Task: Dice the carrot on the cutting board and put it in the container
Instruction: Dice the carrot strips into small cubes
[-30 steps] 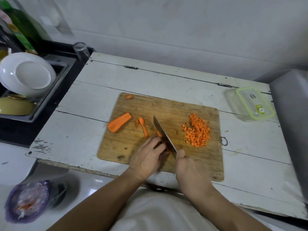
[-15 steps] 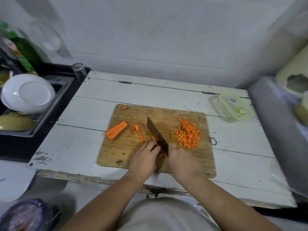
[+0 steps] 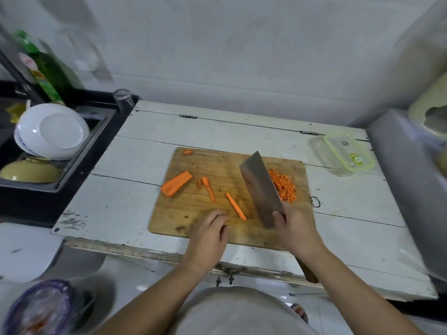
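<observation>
A wooden cutting board (image 3: pixel 193 218) lies on the white table. On it are a thick carrot chunk (image 3: pixel 176 184), a thin curved slice (image 3: pixel 208 189), a carrot stick (image 3: pixel 235 206), a small end piece (image 3: pixel 187 152) at the far edge and a pile of diced carrot (image 3: pixel 284 187) on the right. My right hand (image 3: pixel 296 228) grips a cleaver (image 3: pixel 261 189), its blade tilted flat side up beside the dice pile. My left hand (image 3: pixel 210 234) rests at the board's near edge, fingers loosely curled, just left of the stick and holding nothing. A clear container (image 3: pixel 348 153) with a green rim sits at the far right.
A sink (image 3: pixel 96 131) at the left holds a white plate (image 3: pixel 52 131) and a yellow bowl (image 3: pixel 30 171). A glass (image 3: pixel 123 99) stands at the table's far left corner, green bottles (image 3: pixel 46 71) behind the sink. A grey surface (image 3: pixel 399 177) borders the right side.
The cleaver has lifted off the board and swung right, blade now tilted flat beside the dice pile. My left hand let go of the carrot stick and drew back toward the near edge.
</observation>
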`<state>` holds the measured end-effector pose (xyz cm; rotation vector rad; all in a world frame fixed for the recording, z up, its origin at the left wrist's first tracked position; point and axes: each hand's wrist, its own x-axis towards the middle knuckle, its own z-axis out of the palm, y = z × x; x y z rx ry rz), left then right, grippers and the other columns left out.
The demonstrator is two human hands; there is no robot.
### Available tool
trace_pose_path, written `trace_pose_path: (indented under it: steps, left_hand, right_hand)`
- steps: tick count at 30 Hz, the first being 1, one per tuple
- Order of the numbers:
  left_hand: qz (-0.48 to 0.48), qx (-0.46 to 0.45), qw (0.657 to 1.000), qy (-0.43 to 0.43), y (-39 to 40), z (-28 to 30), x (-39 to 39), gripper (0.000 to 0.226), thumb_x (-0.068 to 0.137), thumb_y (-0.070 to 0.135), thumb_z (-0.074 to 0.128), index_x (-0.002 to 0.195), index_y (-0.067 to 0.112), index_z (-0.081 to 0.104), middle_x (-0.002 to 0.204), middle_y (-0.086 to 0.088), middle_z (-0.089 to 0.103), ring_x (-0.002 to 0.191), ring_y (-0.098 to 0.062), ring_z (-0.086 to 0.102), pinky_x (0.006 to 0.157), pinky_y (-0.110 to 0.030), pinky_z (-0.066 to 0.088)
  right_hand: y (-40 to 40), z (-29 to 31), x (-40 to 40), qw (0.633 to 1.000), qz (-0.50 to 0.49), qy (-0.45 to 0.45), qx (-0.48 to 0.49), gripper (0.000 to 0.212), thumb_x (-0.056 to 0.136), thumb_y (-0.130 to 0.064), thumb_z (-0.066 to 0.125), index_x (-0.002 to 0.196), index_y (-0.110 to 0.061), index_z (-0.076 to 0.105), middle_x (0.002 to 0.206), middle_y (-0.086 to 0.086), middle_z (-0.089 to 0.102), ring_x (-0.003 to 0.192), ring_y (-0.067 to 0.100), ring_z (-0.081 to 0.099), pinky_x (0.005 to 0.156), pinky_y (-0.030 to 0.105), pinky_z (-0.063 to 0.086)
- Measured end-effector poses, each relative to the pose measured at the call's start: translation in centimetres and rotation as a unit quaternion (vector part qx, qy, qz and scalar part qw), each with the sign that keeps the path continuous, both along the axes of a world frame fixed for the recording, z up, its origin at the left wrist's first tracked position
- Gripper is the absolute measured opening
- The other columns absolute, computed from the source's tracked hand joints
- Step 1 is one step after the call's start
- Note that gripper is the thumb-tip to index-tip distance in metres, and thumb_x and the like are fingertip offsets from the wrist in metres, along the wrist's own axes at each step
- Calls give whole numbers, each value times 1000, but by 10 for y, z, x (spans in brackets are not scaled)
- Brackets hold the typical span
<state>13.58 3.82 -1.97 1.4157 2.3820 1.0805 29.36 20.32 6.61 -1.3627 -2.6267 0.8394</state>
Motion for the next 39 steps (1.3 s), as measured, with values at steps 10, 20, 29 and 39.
trace_pose_path:
  steps: [10, 20, 29, 39]
  left_hand:
    - [58, 46, 693, -717, 78, 80, -19, 43, 109, 36, 46, 142, 9, 47, 141, -12, 56, 126, -33, 60, 93, -42, 56]
    - [66, -20, 685, -725, 78, 79, -35, 21, 105, 9, 52, 118, -4, 62, 102, -18, 76, 92, -27, 76, 73, -35, 64]
    - [37, -92, 802, -589, 98, 80, -49, 21, 107, 11, 49, 122, -1, 58, 106, -16, 74, 99, -28, 74, 93, -40, 60]
    - [12, -147, 876, -460, 163, 69, -36, 12, 101, 16, 56, 89, 15, 56, 102, -12, 71, 93, -17, 71, 78, -31, 49]
  right_hand:
    - [4, 27, 14, 821, -185, 235, -487, 11, 101, -14, 53, 110, -7, 53, 99, 32, 71, 35, 17, 38, 36, 22, 35]
    - [12, 30, 27, 823, -158, 232, -494, 12, 102, -14, 53, 110, -6, 54, 93, 26, 73, 35, 17, 38, 35, 21, 36]
    - [31, 31, 35, 841, -206, 240, -439, 16, 103, -15, 49, 115, -5, 52, 95, 26, 74, 41, 21, 40, 44, 26, 37]
    - [26, 40, 52, 894, -243, 214, -309, 17, 104, -15, 46, 112, -8, 59, 55, 12, 61, 35, 21, 44, 35, 21, 32]
